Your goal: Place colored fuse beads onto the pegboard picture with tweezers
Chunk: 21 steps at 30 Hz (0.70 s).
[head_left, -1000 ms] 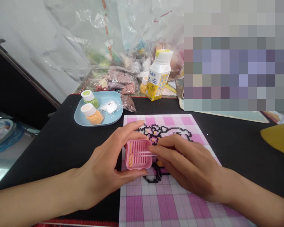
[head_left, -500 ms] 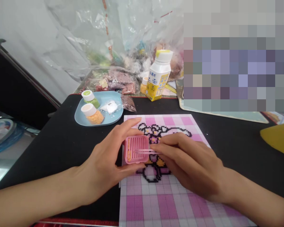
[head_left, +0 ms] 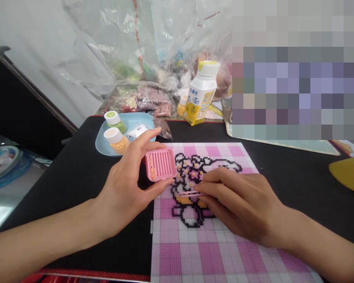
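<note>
Between my left hand (head_left: 126, 192) thumb and fingers I pinch the pink bead tray (head_left: 161, 164), lifted over the checked pegboard (head_left: 212, 251); my right hand (head_left: 242, 204) beside it pinches tweezers (head_left: 190, 193) on the bead design.

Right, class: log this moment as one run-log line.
left hand: holds ridged pink plastic bead tray | right hand: pinches thin pink tweezers over pink checked pegboard

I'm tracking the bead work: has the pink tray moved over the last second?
Yes. The pink tray, in the left hand, went up and left, off the bead pattern, toward the blue plate.
</note>
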Available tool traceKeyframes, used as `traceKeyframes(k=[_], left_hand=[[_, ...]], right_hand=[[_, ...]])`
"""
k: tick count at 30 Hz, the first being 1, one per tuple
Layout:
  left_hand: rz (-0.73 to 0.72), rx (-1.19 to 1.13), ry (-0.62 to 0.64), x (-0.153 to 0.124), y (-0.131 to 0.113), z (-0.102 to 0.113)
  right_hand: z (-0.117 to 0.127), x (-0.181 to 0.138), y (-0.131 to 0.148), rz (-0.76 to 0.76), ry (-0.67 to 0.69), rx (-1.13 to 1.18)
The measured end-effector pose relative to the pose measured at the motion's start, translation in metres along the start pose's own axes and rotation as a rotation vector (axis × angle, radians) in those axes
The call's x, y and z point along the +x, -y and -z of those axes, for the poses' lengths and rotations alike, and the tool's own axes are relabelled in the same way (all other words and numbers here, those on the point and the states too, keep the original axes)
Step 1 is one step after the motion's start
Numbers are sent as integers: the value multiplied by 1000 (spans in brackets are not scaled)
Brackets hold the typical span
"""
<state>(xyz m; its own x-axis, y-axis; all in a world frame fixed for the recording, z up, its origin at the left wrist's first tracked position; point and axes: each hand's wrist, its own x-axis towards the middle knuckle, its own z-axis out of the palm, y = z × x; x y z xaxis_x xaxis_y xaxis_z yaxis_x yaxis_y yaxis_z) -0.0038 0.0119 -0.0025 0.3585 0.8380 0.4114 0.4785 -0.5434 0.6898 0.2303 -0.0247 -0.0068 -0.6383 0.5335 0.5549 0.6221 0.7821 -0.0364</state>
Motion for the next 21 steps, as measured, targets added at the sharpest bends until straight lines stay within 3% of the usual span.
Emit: traceKeyframes(k=[21], left_hand=[[6, 39, 14, -1, -2, 2]], right_hand=[[-2, -1, -1, -4, 40, -8]])
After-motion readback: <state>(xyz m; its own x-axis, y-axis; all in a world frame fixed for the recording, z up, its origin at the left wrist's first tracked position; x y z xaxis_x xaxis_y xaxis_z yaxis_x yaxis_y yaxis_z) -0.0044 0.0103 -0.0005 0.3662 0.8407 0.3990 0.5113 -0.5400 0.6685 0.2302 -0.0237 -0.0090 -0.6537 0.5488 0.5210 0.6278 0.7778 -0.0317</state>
